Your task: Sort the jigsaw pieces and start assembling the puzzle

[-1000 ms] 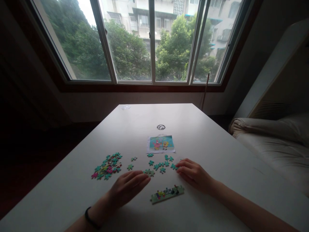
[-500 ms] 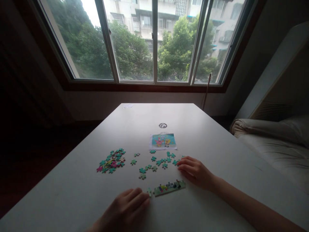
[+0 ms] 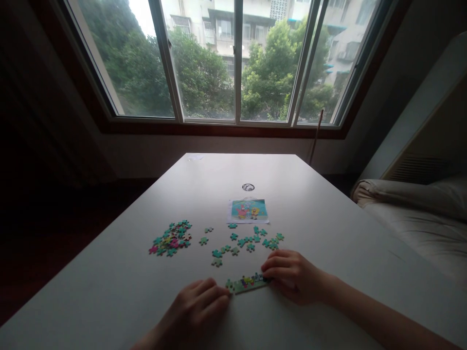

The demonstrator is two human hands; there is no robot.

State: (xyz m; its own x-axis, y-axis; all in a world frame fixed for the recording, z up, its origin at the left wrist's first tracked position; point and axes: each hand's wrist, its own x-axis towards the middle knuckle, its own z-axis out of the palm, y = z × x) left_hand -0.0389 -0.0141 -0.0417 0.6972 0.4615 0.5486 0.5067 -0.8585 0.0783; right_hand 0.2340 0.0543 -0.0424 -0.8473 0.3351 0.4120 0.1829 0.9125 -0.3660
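A joined strip of jigsaw pieces (image 3: 248,282), green with a patterned upper edge, lies on the white table between my hands. My left hand (image 3: 199,304) has its fingers closed at the strip's left end, on a pale green puzzle piece (image 3: 229,286) that now sits against the strip. At the other end, my right hand (image 3: 295,274) grips the strip, its fingertips covering the right tip. Several loose teal and green puzzle pieces (image 3: 242,242) are spread just beyond the strip. A printed picture sheet (image 3: 250,210) with cartoon figures lies behind them.
A heap of mixed puzzle pieces (image 3: 171,240) lies to the left on the white table (image 3: 109,287). Farther back is a round black-and-white mark (image 3: 248,187). A pale cushioned seat (image 3: 412,218) stands at the right, and a window (image 3: 204,73) is ahead.
My right hand has come down from the loose pieces onto the strip's right end. The gap between the left piece and the strip has closed. The view has shifted slightly.
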